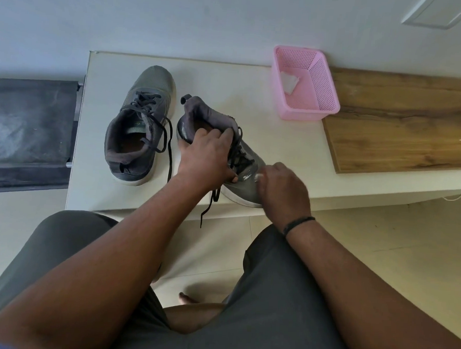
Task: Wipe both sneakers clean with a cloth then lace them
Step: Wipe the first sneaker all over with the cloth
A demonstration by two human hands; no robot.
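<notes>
Left hand [206,151] gripped the near sneaker [247,186] at the table [95,188] edge; right hand [282,187] fingers curled, contents unclear. Its dangling lace [209,208] risked snagging, tipping it off.

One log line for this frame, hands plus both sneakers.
left hand: grips near sneaker collar | right hand: wipes its side, cloth barely visible | far sneaker: untouched on table

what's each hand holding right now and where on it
The left hand grips the nearer sneaker at its collar and tongue. The right hand rests on its toe, holding something pale; what it is cannot be told.
</notes>
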